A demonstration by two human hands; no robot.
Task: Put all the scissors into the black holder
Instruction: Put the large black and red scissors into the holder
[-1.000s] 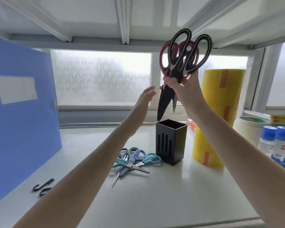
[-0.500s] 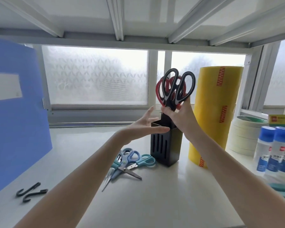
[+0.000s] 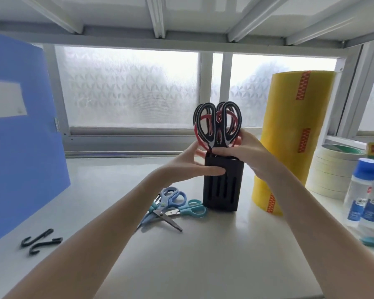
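Black and red scissors (image 3: 217, 126) stand blades-down in the black holder (image 3: 222, 184), handles above its rim. I see the right hand (image 3: 244, 152) pinching the handle bases, the left hand (image 3: 192, 165) gripping the holder's side. Blue scissors (image 3: 173, 203) lie just left.

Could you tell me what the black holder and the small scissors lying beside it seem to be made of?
The black holder looks like matte moulded plastic, with even slots in its wall. The small scissors seem to have glossy blue and teal plastic handles and bare grey blades, probably steel.
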